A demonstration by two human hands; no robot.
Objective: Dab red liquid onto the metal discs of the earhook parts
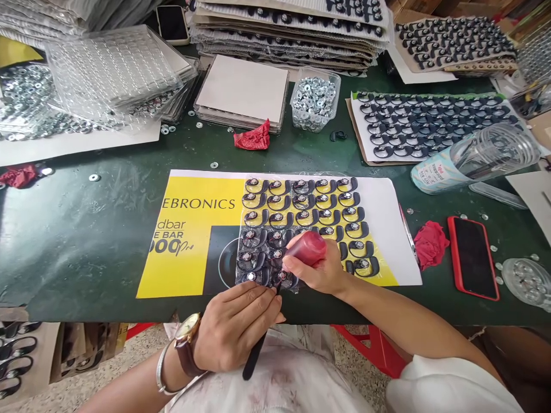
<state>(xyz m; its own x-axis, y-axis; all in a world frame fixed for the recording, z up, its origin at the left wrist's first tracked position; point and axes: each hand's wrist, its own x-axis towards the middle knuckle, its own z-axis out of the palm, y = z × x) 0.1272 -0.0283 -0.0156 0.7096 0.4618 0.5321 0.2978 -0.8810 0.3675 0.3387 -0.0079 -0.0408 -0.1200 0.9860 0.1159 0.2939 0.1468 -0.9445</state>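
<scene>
My right hand [322, 275] grips a small squeeze bottle of red liquid [307, 248], tilted with its tip down over the tray. My left hand [241, 324] rests at the tray's near edge, its fingers closed around a slim black tool [255, 355] that looks like tweezers. Beneath the bottle lies a clear plastic tray [289, 195] with rows of black hook-shaped parts [355, 229], each with a round silvery piece at one end. The tray sits on a yellow and white printed sheet [185, 264]. The bottle's tip and some parts are hidden by my hands.
Behind stand a clear tub of metal washers [314, 100], card-topped trays [245, 86] and a tall stack of filled trays [288, 43]. At right are another filled tray [430, 123], a lying plastic cup [473, 158], crumpled red paper [430, 245] and a red-cased phone [473, 258].
</scene>
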